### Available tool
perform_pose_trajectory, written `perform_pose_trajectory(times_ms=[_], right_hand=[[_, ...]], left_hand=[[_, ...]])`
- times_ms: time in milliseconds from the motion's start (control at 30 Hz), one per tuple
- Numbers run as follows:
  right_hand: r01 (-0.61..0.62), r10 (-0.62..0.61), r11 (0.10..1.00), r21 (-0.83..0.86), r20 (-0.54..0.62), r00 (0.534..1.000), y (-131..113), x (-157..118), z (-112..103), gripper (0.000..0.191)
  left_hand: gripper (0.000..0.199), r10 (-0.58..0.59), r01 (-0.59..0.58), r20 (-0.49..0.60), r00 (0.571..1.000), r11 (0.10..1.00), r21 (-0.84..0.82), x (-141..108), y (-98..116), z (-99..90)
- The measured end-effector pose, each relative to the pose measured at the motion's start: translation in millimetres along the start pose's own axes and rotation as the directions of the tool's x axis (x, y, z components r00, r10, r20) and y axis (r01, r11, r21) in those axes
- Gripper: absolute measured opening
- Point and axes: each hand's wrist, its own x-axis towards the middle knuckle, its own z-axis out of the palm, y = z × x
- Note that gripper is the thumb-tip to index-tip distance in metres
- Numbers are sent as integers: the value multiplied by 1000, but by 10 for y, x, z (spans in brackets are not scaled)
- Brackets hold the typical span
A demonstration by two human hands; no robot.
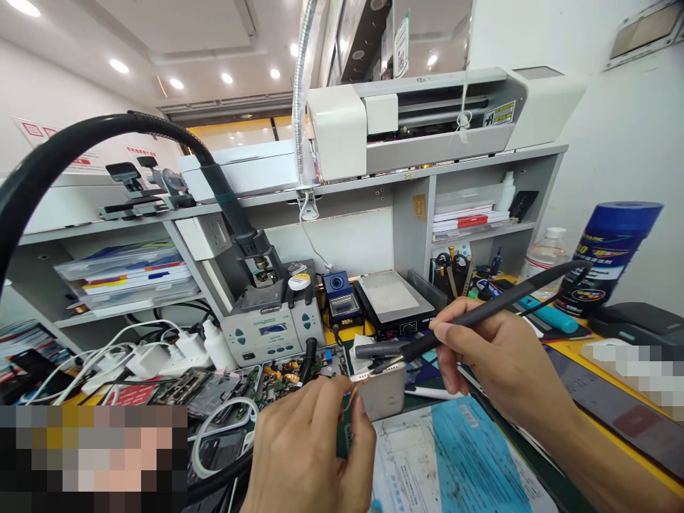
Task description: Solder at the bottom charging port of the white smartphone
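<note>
My right hand (486,342) grips a slim black soldering iron (470,319), whose cord curves back from its rear end. Its metal tip points down and left, close to the fingers of my left hand (315,442). Thumb and forefinger of that left hand pinch a thin copper-coloured strand (350,400). A small pale strip with dark dots (363,376) shows at the iron's tip; whether the two touch I cannot tell. Behind them stands a whitish block (389,395). Below my right hand lies a blue and white printed packet (464,456).
A grey rework station (275,335) with a hot-air handle stands behind, beside a small blue station (340,296) and a flat heating plate (395,303). Circuit boards (288,374) and white cables lie left. A blue spray can (612,256) and a phone (614,406) are right.
</note>
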Motion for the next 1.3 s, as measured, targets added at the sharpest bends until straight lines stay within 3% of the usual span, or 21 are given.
perform_pose_trajectory(times_ms=[233, 1300], right_hand=[[1, -1, 1000, 15, -3, 1000, 2, 5, 10, 15], [9, -9, 998, 70, -5, 1000, 27, 3, 1, 14]], left_hand=[[24, 4, -5, 39, 999, 1000, 22, -4, -34, 38], [16, 40, -41, 22, 999, 997, 60, -5, -52, 22]])
